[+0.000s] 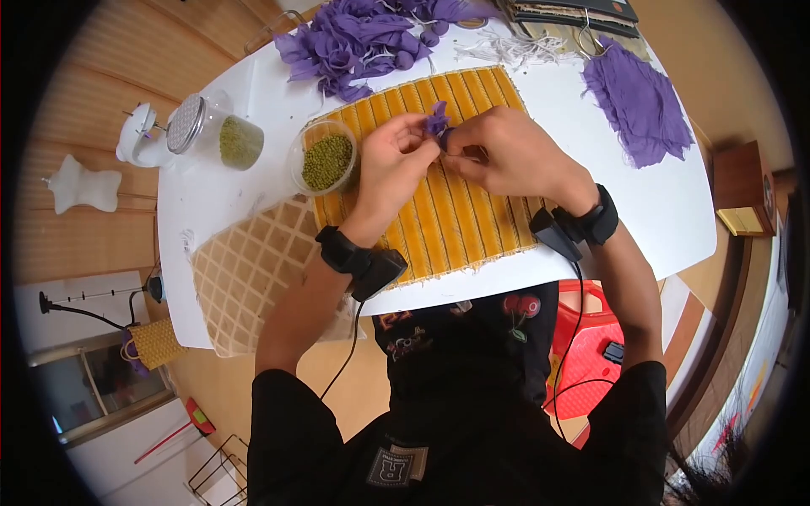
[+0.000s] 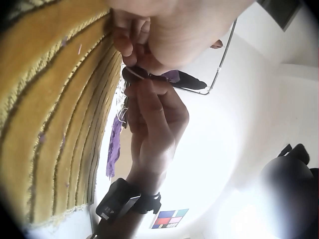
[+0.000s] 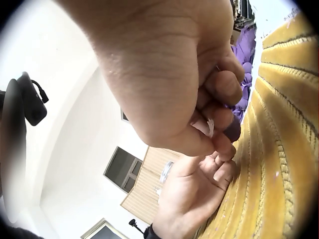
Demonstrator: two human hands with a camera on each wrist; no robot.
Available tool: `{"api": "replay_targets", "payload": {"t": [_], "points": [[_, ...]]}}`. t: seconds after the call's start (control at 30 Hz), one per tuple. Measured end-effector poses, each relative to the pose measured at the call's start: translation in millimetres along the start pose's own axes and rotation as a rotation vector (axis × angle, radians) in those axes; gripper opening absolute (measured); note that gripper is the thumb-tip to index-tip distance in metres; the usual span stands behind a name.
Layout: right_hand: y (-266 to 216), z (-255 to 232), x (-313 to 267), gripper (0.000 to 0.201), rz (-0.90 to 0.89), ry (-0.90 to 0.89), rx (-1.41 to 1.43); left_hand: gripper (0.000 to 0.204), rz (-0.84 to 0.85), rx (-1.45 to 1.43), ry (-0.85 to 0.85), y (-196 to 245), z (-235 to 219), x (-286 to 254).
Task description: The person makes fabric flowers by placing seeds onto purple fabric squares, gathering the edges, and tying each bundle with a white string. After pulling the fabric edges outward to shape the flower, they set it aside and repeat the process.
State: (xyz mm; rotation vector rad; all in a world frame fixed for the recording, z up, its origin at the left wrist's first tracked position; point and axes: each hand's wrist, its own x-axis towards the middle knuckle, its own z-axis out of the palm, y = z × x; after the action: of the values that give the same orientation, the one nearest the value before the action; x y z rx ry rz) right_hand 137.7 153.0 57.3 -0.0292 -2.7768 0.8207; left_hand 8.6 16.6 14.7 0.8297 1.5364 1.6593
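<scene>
Both hands meet over the yellow striped mat [image 1: 460, 215]. My left hand [image 1: 395, 160] pinches one side of a small purple cloth bundle [image 1: 437, 120]. The fingers of my right hand [image 1: 515, 156] are curled at the bundle's other side, pinching a white string [image 2: 135, 73] that lies across a dark round part of it in the left wrist view. In the right wrist view the string end [image 3: 211, 127] shows between the right fingers, beside the dark rounded part [image 3: 233, 130]. Fingers hide much of the bundle.
An open tub of green beans [image 1: 327, 162] stands left of the hands, with a jar [image 1: 240, 142] beyond it. Purple cloth pieces [image 1: 354, 42], white strings [image 1: 515, 51] and a flat purple cloth [image 1: 639, 101] lie at the back of the white table [image 1: 675, 202].
</scene>
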Motion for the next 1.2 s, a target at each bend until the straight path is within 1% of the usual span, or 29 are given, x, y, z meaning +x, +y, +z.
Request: {"api": "replay_targets", "payload": {"t": [0.03,0.1,0.13,0.2,0.23,0.3,0.33,0.4,0.53,0.6,0.73,0.83,0.9,1.1,1.2], "points": [[0,2,0,0.008,0.006,-0.003,0.005,0.027,-0.008,-0.001,-0.001,0,0,0],[1,5,0,0.009,-0.064,0.059,-0.007,0.030,0.006,0.075,-0.049,-1,0,1],[5,7,0,0.009,-0.057,0.056,-0.003,0.030,-0.001,0.073,-0.051,-2,-2,3],[14,8,3,0.010,-0.127,0.184,0.081,0.033,0.083,0.130,-0.077,-4,-3,4],[16,7,4,0.010,-0.125,0.182,0.083,0.033,0.080,0.128,-0.076,-4,-2,3],[17,2,4,0.012,0.018,0.173,0.186,0.034,0.075,0.030,-0.081,-2,2,2],[17,3,4,0.012,0.019,0.171,0.187,0.034,0.074,0.029,-0.080,-2,1,2],[17,4,4,0.013,0.158,0.149,0.334,0.035,0.038,-0.008,-0.081,-2,0,2],[15,5,6,0.013,0.224,0.122,0.282,0.032,-0.001,-0.031,-0.067,0,-2,2],[18,7,5,0.014,0.231,0.129,0.231,0.030,0.050,0.013,-0.074,-3,-3,3],[27,14,5,0.014,0.259,0.184,0.303,0.029,0.045,0.019,-0.066,-4,-4,3],[28,16,4,0.014,0.260,0.162,0.318,0.028,0.053,0.052,-0.062,-6,-4,4],[24,15,4,0.013,0.286,0.116,0.271,0.026,0.050,0.074,-0.071,-6,-5,4],[22,17,5,0.013,0.202,0.163,0.177,0.028,0.005,0.099,-0.066,-3,-5,3],[23,19,4,0.012,0.196,0.180,0.180,0.030,-0.015,0.080,-0.075,0,-5,2]]}}
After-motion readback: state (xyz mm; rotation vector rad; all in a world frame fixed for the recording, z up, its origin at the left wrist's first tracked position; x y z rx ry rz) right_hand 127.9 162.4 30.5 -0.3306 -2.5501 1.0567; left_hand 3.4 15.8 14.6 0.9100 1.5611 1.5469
